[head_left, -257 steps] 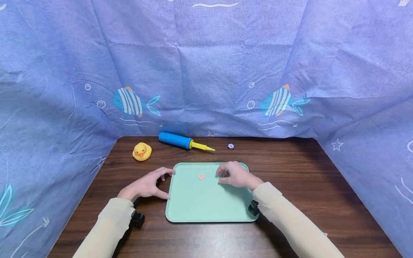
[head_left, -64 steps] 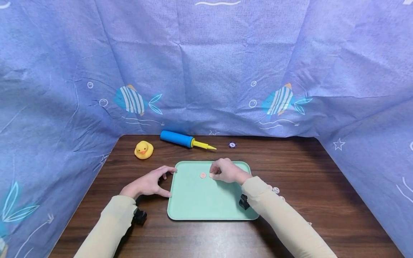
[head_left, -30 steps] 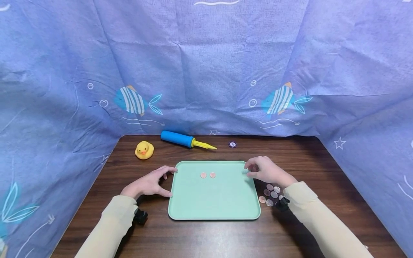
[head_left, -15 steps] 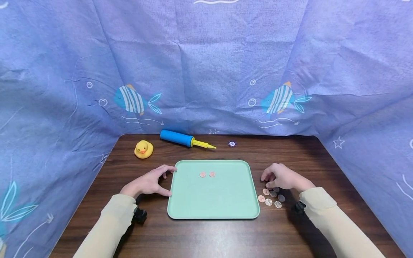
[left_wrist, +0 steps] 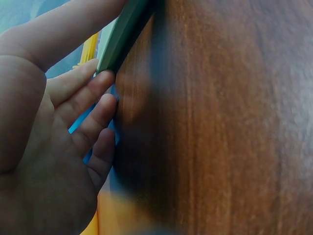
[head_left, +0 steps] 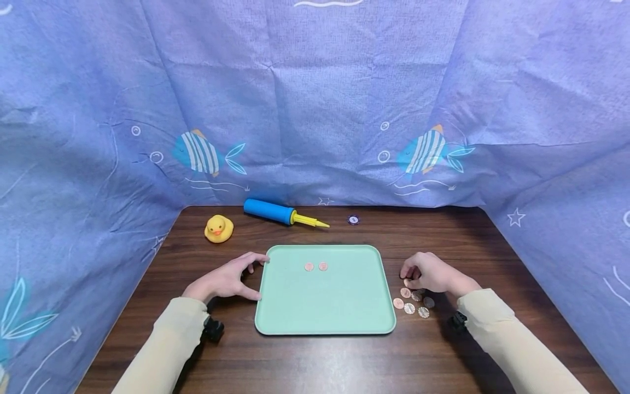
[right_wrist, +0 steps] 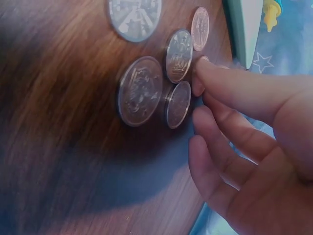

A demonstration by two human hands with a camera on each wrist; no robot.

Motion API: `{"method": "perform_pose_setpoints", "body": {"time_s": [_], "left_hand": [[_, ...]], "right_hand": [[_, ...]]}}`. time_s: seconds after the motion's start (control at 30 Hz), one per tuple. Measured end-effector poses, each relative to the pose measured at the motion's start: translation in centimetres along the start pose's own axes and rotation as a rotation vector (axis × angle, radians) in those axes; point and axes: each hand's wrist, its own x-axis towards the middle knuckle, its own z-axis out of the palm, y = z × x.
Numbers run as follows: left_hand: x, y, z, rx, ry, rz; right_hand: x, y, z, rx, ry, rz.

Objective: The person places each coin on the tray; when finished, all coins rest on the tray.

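Note:
In the head view a pale green tray (head_left: 325, 306) lies on the table, bearing two copper coins side by side, a left coin (head_left: 309, 267) and a right coin (head_left: 322, 266). My left hand (head_left: 226, 280) rests against the tray's left edge, thumb and fingers spread. Right of the tray, my right hand (head_left: 433, 273) pinches a copper coin (head_left: 406, 283) between thumb and fingertips, low at the tabletop. Several copper and silvery coins lie just below that hand, among them a silvery coin (head_left: 424, 312). The right wrist view shows coins, including a large coin (right_wrist: 141, 91), beside the fingertips; the pinched one is mostly hidden.
Behind the tray lie a blue and yellow hand pump (head_left: 275, 212) and a round poker chip (head_left: 353, 220). A yellow rubber duck (head_left: 219, 229) sits at the back left. Blue fish-patterned cloth (head_left: 315, 137) hangs around the back and sides of the table.
A second coin now lies on the tray beside the first. My right hand has moved right, off the tray to the loose coins, and closed its fingertips on one. My left hand stays put.

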Motion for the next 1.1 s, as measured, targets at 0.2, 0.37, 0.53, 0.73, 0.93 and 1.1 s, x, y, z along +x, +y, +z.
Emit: {"method": "perform_pose_setpoints", "body": {"time_s": [0.2, 0.37, 0.53, 0.73, 0.93, 1.1], "left_hand": [[-0.08, -0.11, 0.09, -0.006, -0.001, -0.002], [-0.18, -0.03, 0.10, -0.008, -0.002, 0.000], [-0.17, -0.04, 0.12, -0.009, 0.001, -0.001], [-0.16, 0.07, 0.06, -0.004, -0.001, 0.007], [-0.25, -0.11, 0.05, 0.031, 0.012, 0.075], [-0.30, -0.01, 0.06, 0.034, 0.016, 0.086]], "right_hand": [[0.14, -0.11, 0.34, -0.035, 0.024, 0.008], [0.39, -0.26, 0.47, -0.074, 0.031, 0.010], [0.65, -0.44, 0.48, -0.090, 0.032, 0.022], [0.84, -0.71, 0.35, -0.076, 0.019, 0.021], [0.81, -0.61, 0.31, -0.081, 0.012, 0.024], [0.70, -0.32, 0.36, -0.116, 0.045, -0.026]]}}
